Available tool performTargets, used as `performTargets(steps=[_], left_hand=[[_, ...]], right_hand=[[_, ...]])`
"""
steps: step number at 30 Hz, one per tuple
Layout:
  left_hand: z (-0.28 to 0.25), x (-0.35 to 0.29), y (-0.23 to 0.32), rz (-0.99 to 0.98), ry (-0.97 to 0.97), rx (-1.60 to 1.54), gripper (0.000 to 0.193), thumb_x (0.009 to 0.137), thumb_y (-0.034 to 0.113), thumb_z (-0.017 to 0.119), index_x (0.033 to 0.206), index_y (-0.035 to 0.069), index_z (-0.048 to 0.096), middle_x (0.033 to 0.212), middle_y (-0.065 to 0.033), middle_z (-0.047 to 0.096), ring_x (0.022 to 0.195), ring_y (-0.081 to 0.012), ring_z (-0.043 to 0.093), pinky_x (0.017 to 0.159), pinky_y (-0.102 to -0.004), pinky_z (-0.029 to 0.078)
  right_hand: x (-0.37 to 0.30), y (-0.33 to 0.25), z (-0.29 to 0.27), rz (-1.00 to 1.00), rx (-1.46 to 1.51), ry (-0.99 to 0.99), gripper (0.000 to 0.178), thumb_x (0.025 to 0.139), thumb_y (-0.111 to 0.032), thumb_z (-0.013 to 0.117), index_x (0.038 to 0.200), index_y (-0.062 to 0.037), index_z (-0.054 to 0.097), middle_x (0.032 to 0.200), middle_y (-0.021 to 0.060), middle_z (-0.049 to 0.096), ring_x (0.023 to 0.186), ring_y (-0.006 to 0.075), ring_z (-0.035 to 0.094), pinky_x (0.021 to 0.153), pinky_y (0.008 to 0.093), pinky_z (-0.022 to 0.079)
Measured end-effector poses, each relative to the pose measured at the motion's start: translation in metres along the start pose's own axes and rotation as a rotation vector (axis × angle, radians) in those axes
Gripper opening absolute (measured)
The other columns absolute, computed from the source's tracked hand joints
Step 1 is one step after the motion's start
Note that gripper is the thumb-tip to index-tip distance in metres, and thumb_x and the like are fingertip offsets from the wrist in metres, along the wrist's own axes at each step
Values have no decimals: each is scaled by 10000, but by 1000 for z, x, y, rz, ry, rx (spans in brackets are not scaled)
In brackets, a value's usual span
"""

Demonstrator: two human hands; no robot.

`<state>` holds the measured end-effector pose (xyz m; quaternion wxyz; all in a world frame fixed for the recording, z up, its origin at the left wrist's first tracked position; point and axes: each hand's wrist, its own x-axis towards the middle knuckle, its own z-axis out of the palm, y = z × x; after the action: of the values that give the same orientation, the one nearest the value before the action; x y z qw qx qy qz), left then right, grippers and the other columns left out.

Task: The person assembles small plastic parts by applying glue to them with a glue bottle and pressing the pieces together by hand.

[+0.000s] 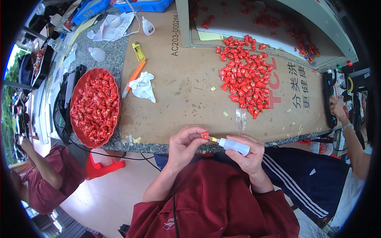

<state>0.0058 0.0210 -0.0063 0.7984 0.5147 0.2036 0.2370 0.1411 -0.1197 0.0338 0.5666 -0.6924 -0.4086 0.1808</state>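
Between the thumb and fingers of my left hand (185,144) is a small red plastic piece (204,135). My right hand (250,152) grips a translucent squeeze bottle (236,146), tipped on its side. Its yellowish nozzle points left and meets or nearly meets the red piece; I cannot tell if they touch. Both hands are just off the table's front edge. Beyond them, a loose pile of similar red pieces (246,75) lies on the cardboard sheet (186,115). An oval red basket (74,123) full of red pieces stands at the left.
An orange utility knife (135,77), a crumpled white tissue (143,87), a yellow lighter (138,52) and another squeeze bottle (148,27) lie beyond the basket. A grey shelf (183,23) stands at the back. Co-workers sit at left (51,170) and right (353,146).
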Motion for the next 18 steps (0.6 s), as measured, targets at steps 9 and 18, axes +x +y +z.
performTargets(steps=[9, 18], left_hand=[[0, 0, 0, -14, 7, -5, 240, 810, -123, 549, 1042, -58, 553, 994, -100, 604, 925, -159, 611, 821, -260, 501], [-1, 1, -1, -6, 29, -18, 220, 806, -115, 562, 1019, -60, 561, 996, -128, 601, 885, -156, 614, 792, -265, 519]], right_hand=[[2, -2, -1, -9, -4, -15, 321, 665, -137, 763, 923, 26, 662, 661, 72, 590, 557, 138, 535, 500, 243, 397], [1, 0, -3, -71, -36, -9, 340, 629, -66, 780, 935, 23, 662, 625, 58, 561, 510, 121, 493, 463, 241, 373]])
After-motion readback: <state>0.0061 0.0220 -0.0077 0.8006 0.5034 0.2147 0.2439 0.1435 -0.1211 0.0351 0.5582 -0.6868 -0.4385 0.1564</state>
